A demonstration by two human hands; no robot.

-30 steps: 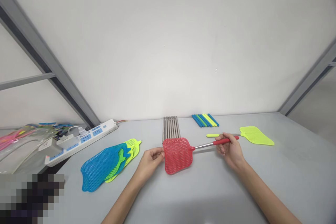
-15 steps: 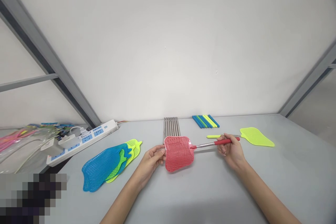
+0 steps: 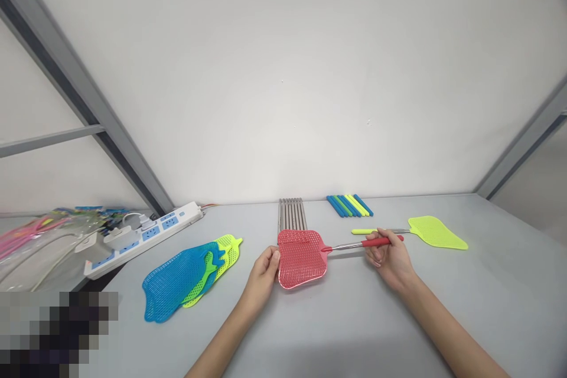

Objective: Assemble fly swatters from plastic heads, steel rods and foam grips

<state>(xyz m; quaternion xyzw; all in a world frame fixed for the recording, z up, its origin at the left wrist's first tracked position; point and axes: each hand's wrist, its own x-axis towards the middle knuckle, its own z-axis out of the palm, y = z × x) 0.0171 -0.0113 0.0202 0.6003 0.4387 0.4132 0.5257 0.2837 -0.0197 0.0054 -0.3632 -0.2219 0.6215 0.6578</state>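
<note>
A red fly swatter (image 3: 303, 260) with a metal shaft is held level above the grey table, its mesh head to the left and its red grip to the right. The left edge of the head is pinched between the thumb and fingers of my left hand (image 3: 263, 271). My right hand (image 3: 390, 260) closes round the red grip. Behind that hand lies a yellow fly swatter (image 3: 436, 232), its handle partly covered by my fingers. Several metal rods (image 3: 292, 214) stand in a row behind the red head, which hides their near ends.
To the left, blue, green and yellow swatter heads (image 3: 177, 283) overlap in a pile. Several coloured handle tubes (image 3: 349, 205) lie side by side near the wall. A white power strip (image 3: 146, 236) with plugs and bagged pink items (image 3: 26, 236) occupy the left side.
My left hand has shifted its hold on the edge of the red head, its fingers now more tucked behind. The view has shifted slightly; the swatter is otherwise nearly still.
</note>
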